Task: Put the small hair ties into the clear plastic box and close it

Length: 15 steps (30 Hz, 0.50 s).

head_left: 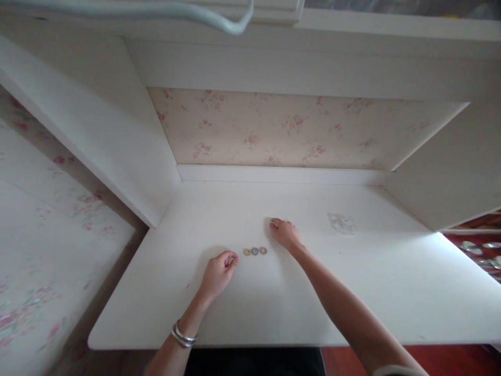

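Observation:
Three small rings lie side by side on the white desk, touching or nearly so: a yellowish ring (246,251), a grey-blue ring (254,251) and a pinkish-brown ring (263,250). Just left of the row rests my left hand (217,273), its thumb and fingertips pinched together; whatever may be between them is hidden. Beyond the row and to its right, my right hand (286,233) is closed, with curled fingers down at the desktop. A pale edge shows by its knuckles, too small to name.
A clear plastic bag (341,223) lies on the white desk (297,308) to the right of my right hand. Side panels and a shelf overhead enclose the desk. A pale curved bar (188,11) crosses the upper left. Floral wallpaper (258,128) covers the back.

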### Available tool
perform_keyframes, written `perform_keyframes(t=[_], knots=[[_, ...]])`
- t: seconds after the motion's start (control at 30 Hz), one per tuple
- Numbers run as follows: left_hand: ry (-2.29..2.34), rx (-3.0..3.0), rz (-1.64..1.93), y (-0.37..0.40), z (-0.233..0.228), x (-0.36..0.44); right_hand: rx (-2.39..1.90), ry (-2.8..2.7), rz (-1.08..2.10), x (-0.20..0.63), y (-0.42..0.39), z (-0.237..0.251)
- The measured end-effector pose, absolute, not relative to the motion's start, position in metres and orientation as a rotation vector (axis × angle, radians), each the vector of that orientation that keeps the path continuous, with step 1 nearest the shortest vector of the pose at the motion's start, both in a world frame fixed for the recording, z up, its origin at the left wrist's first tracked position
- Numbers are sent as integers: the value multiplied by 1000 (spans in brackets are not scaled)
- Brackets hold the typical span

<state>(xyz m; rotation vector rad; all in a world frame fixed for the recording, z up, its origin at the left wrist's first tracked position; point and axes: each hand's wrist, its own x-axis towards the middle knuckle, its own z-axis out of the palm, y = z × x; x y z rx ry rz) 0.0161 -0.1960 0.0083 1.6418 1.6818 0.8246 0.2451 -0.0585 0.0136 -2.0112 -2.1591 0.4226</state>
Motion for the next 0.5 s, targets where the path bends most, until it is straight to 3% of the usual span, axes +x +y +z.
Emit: perform_keyframes(t=[0.5], knots=[[1645, 1588, 835, -198, 13, 14, -1684, -2149, 410, 254, -107, 7]])
